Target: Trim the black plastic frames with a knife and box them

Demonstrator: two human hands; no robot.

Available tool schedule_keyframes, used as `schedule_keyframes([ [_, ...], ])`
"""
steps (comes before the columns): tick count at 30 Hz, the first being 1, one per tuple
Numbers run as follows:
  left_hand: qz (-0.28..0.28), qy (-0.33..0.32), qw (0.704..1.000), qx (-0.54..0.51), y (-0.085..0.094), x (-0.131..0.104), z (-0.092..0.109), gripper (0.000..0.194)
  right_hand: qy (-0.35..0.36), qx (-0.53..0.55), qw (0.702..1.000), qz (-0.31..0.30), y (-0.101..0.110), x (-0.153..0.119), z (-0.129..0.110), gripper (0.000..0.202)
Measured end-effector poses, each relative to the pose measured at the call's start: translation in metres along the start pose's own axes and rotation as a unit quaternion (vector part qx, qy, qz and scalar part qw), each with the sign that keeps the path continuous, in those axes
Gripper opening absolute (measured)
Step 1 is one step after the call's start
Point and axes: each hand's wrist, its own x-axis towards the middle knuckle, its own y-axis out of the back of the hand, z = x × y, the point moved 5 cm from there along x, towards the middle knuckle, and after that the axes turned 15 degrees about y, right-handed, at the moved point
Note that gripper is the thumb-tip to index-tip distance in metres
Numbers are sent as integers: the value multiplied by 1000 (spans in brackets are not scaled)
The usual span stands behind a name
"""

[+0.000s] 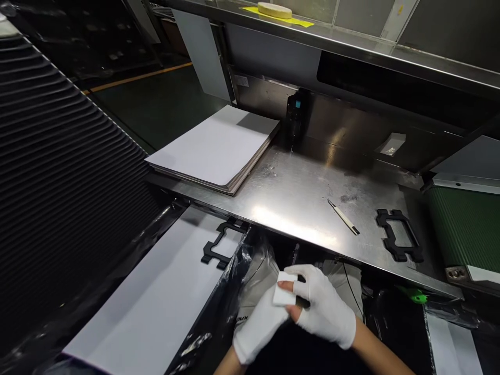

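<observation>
In front of my lap, my two hands are together, both in white gloves. My right hand [321, 304], with bare thumb and index fingertips, is closed on a small white block [284, 297]. My left hand [261, 324] lies against the block's lower left side. Its fingers are hidden behind the block and my right hand, so their grip does not show. What the block is made of cannot be made out. Left of my hands, a black notched frame [213, 247] lies on a white sheet [156, 291].
A steel bench [292, 182] carries a stack of white sheets [219, 143], a white-handled craft knife [344, 216] and a second black frame [398, 235]. A green ribbed conveyor belt [466, 224] stands right. A tape roll [274, 10] sits on the upper shelf. Black ribbed material [58, 182] rises at left.
</observation>
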Motion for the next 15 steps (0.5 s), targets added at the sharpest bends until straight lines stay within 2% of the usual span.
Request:
schedule_keyframes([
  [2,-29,-32,999,26,-6,-7,11,21,-9,-90,995,40,3,-4,6,51],
  [3,-49,-51,997,36,-9,-11,17,26,-18,-121,990,66,6,-6,10,51],
  [5,-85,-78,992,48,-15,-17,25,37,-48,-134,984,108,12,-12,18,47],
  [7,-85,-80,991,58,-17,-18,26,39,-86,-103,983,123,16,-17,22,44],
  [9,-66,-77,993,61,-15,-13,20,40,-97,-53,987,116,19,-19,20,45],
  [12,-67,-81,994,26,-14,-2,6,36,-19,32,998,53,15,-15,6,49],
  [14,-70,-85,994,16,-14,3,1,31,23,10,999,23,13,-13,1,50],
  [15,-64,-88,994,24,-15,3,1,28,28,-32,999,28,15,-13,0,50],
])
